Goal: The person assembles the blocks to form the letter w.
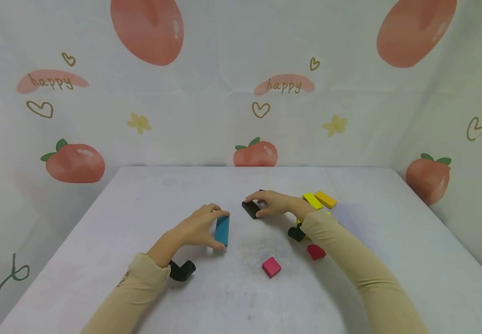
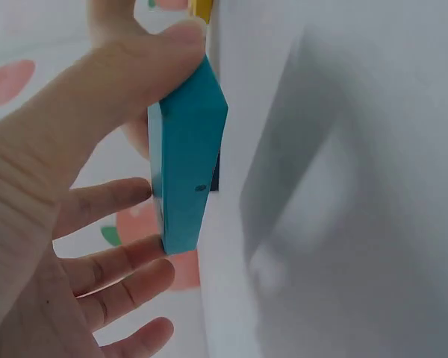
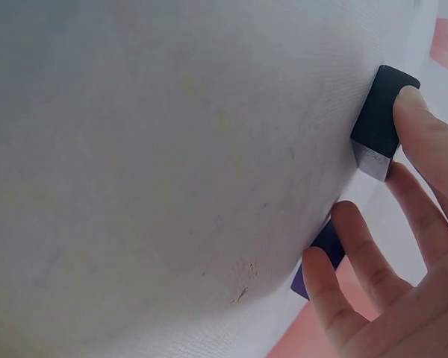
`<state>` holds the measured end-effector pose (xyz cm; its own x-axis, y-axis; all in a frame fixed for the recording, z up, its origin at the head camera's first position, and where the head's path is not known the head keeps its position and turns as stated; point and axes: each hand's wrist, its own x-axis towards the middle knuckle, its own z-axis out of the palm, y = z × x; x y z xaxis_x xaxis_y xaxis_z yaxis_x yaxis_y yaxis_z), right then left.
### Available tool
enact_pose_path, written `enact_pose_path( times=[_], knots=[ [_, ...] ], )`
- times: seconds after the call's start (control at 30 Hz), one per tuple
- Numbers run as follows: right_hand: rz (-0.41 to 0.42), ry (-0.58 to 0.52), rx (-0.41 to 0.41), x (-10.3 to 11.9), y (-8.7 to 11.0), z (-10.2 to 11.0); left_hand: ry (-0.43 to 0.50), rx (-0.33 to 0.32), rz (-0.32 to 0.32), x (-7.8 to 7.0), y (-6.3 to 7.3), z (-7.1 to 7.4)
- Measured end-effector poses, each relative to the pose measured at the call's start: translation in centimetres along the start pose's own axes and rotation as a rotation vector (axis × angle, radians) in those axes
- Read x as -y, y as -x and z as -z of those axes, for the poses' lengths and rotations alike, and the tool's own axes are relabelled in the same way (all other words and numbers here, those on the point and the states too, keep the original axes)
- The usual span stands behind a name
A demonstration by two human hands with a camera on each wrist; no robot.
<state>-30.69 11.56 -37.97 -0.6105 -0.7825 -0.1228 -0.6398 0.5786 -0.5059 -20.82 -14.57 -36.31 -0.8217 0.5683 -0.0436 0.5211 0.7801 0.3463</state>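
My left hand (image 1: 197, 227) holds a teal-blue rectangular block (image 1: 222, 230) between thumb and fingers. In the left wrist view the block (image 2: 183, 160) is off the white table, its shadow lying apart from it. Farther back and to the right, my right hand (image 1: 276, 202) pinches a black rectangular block (image 1: 251, 210). The right wrist view shows the thumb on one side of that block (image 3: 383, 112) and a fingertip at its lower end. A dark navy block (image 3: 328, 246) lies behind the other fingers, partly hidden.
Right of my right hand lie a yellow block (image 1: 312, 200) and an orange-yellow block (image 1: 326, 199), with more yellow pieces partly hidden by the forearm. A red block (image 1: 316, 252) and a pinkish-red block (image 1: 271, 267) lie nearer. A patterned cloth (image 1: 199, 125) hangs behind the table.
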Motion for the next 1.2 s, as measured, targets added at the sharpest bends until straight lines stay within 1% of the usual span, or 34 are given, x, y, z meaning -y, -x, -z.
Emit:
enact_pose_path(
  times=[0.2, 0.33, 0.53, 0.67, 0.93, 1.1, 1.2],
  knots=[
    [-0.016, 0.002, 0.004, 0.0, -0.1, -0.1, -0.021, -0.056, 0.031, 1.3, 0.8, 0.0],
    [-0.031, -0.008, 0.009, 0.0, -0.1, 0.0, -0.020, -0.074, 0.077, 1.8, 1.2, -0.1],
    [-0.043, -0.013, 0.016, 0.1, -0.1, 0.0, -0.039, -0.100, 0.138, 2.1, 1.7, -0.3],
    [-0.045, -0.012, 0.020, 0.2, -0.1, 0.0, -0.047, -0.099, 0.167, 2.1, 1.9, -0.5],
    [-0.036, 0.004, 0.026, 0.3, 0.0, 0.1, -0.065, -0.116, 0.185, 1.8, 2.0, -0.9],
    [-0.040, -0.001, 0.037, 0.6, 0.1, 0.3, -0.096, -0.122, 0.179, 1.8, 2.1, -0.7],
    [-0.038, -0.003, 0.044, 0.7, 0.2, 0.4, -0.100, -0.122, 0.183, 1.9, 2.3, -0.3]
  ],
)
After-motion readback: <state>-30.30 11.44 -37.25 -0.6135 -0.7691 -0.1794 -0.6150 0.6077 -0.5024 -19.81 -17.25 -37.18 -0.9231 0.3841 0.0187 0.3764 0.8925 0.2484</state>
